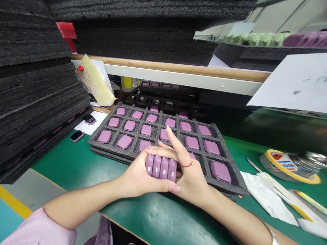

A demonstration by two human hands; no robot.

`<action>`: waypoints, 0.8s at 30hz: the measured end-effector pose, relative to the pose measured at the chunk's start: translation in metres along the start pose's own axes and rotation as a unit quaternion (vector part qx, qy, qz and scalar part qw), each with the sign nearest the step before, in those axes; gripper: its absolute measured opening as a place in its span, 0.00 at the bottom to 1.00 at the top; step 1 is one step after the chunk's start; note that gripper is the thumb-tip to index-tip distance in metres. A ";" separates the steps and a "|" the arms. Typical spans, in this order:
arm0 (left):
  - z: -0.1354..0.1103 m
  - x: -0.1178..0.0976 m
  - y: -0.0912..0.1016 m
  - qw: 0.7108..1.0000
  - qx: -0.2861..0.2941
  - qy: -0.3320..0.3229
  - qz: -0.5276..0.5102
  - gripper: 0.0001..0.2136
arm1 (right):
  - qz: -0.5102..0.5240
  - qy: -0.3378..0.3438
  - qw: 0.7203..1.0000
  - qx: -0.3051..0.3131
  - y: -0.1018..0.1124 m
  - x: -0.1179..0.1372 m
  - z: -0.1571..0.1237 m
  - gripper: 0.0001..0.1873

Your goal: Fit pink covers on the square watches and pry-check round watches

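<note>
**A:** What's between the fingers [170, 136]?
**B:** Four lilac smartwatch bodies [160, 167], on edge, side by side in a tight row, squeezed between left hand [141, 173] and right hand [191, 173].
**A:** Left fingers?
**B:** Pressed together, curled over the top of the row, thumb along the underside.
**A:** Right fingers?
**B:** Index raised and spread apart from the rest; the others against the row's far end, partly hidden.
**A:** Just past the fingertips?
**B:** A grey foam tray [94, 143], more lilac smartwatch bodies in its compartments, on a green tabletop [143, 217].
**A:** Left of the fingers?
**B:** A tall stack of dark foam sheets [33, 102], plus two black-faced watches [77, 136] near white paper [98, 119].
**A:** Right of the fingers?
**B:** A yellow-rimmed tape roll [288, 166] and crumpled white cloth [265, 194].
</note>
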State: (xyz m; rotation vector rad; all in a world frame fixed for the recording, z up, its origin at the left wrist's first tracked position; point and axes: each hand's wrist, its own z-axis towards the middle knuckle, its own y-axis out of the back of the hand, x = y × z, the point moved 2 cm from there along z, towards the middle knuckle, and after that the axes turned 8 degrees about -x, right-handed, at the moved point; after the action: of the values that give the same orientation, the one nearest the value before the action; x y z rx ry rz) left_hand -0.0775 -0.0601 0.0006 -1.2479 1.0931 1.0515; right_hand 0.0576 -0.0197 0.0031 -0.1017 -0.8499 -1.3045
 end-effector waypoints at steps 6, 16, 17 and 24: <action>-0.006 0.002 0.000 0.999 -0.047 0.014 0.002 0.32 | 0.053 -0.008 0.999 -0.002 0.000 -0.003 -0.001 0.47; -0.005 0.003 0.000 0.998 -0.053 0.027 0.010 0.31 | 0.060 -0.022 0.998 0.005 -0.001 -0.007 -0.002 0.51; -0.005 0.003 0.000 0.998 -0.050 0.027 0.013 0.32 | 0.058 -0.021 0.998 0.004 0.000 -0.007 -0.002 0.48; -0.003 0.002 0.001 0.999 -0.026 0.032 0.013 0.34 | 0.057 -0.034 0.998 0.001 0.000 -0.005 0.000 0.47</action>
State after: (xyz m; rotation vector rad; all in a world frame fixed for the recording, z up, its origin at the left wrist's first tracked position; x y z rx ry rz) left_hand -0.0784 -0.0635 -0.0017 -1.3206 1.1399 1.0711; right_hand 0.0578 -0.0160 0.0004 -0.1910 -0.8904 -1.1982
